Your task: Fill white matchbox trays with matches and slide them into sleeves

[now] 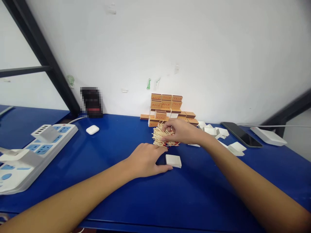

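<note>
A white wall stands behind, with small scraps stuck on it, and before it is a blue desk. Against this wall there are orange matchboxes, put one upon another in rows. This part of the work looks well advanced, I think, although I cannot tell which of these boxes are full.

In front of the boxes is a pile of loose matchsticks, some with red heads visible. So many matches are not yet inside any box. To the right lie several small white trays, scattered on the desk, and these also seem to be left for later.

The right hand is at the pile, its fingers bent among the sticks; whether it grips any of them, I cannot tell. The left hand rests open, with thumb and forefinger spread apart, beside one white box piece nearer to the person. Its thumb is at the corner of this piece, but it does not grip it. What is inside this piece is not visible.
</note>
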A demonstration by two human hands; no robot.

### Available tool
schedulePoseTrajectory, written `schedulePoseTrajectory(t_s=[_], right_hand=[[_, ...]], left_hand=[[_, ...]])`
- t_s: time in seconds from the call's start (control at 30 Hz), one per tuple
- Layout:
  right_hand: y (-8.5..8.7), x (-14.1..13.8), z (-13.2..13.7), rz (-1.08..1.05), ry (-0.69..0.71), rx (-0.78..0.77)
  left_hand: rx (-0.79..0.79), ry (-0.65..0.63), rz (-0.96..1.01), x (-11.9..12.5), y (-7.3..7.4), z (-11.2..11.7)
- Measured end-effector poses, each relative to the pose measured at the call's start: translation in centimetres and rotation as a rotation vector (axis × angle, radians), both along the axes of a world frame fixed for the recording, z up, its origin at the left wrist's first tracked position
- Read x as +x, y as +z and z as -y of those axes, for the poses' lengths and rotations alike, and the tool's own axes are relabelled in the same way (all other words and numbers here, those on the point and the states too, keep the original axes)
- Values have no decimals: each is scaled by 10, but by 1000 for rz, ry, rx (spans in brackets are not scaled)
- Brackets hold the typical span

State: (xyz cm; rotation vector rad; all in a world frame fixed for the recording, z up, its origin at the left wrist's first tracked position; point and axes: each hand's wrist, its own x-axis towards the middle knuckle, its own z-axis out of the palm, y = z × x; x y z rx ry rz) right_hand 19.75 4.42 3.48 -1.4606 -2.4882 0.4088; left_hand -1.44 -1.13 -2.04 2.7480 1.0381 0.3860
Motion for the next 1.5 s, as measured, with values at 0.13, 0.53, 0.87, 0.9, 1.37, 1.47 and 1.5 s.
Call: schedulePoseTrajectory(t_s=[0.13, 0.53, 0.87, 0.9, 1.37, 1.47, 1.5], right_hand=[[-2, 8, 1, -27, -5, 23], [-3, 7, 1, -26, 54, 21], [-1, 12, -2, -17, 62, 100], [-1, 14, -3, -18, 63, 103], [21, 46, 21, -167, 1, 40], [25, 49, 39, -104, 11, -15], [26, 48, 46, -77, 22, -31]], left_hand=[[6, 1, -3, -1, -1, -1], [-18, -3, -3, 1, 2, 0], [-25, -20, 14, 1, 2, -1], [-26, -23, 14, 1, 2, -1], [-40, -17, 38, 1, 0, -1], [-43, -11, 47, 1, 0, -1], [-47, -8, 52, 1, 0, -1]])
